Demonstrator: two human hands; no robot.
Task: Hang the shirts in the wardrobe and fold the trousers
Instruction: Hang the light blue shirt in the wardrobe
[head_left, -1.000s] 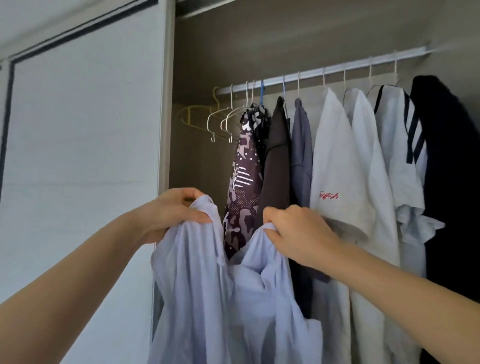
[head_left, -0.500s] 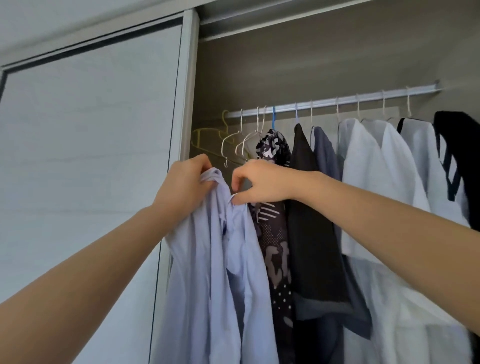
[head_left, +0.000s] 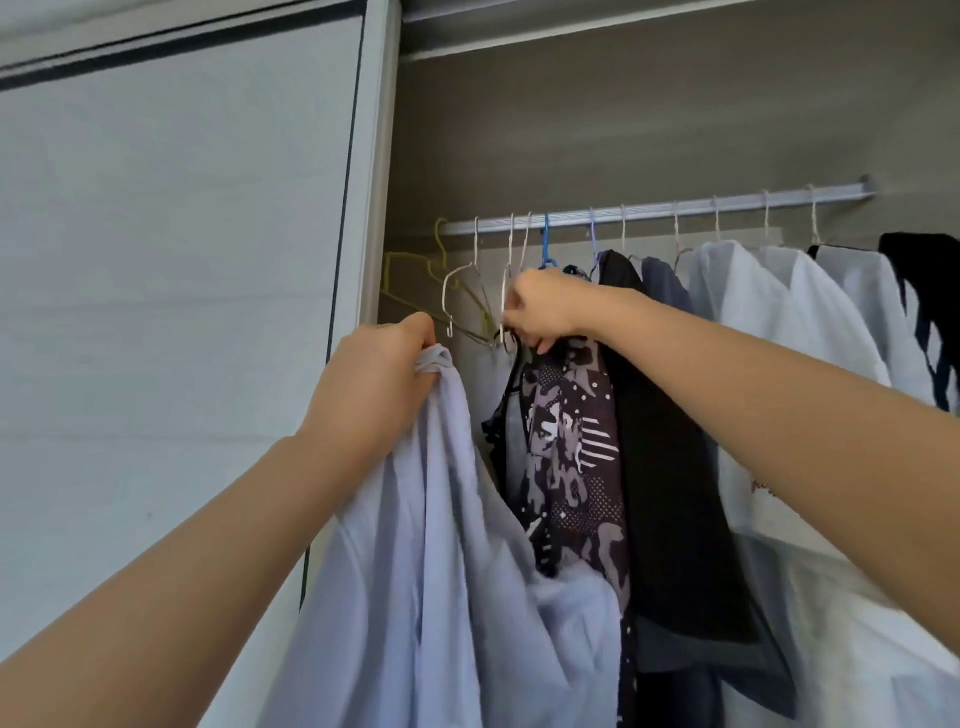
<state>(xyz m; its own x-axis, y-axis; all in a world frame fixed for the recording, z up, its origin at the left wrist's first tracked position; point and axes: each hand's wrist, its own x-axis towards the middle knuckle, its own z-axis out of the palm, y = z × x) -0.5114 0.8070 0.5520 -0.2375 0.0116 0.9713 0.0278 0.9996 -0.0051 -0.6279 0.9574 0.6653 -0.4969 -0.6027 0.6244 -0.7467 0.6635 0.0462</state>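
While the left hand grips the blue shirt, the right hand pinches a white hanger beside the patterned shirt.

The fingertips of the right hand are hidden behind its knuckles, so it cannot be told whether the white hanger is pinched or only touched, and the collar of the patterned shirt is covered by that hand. The pale blue shirt is cut off by the bottom edge, the black garment by the right edge. The red lettering on the white shirt is mostly hidden behind the right forearm.
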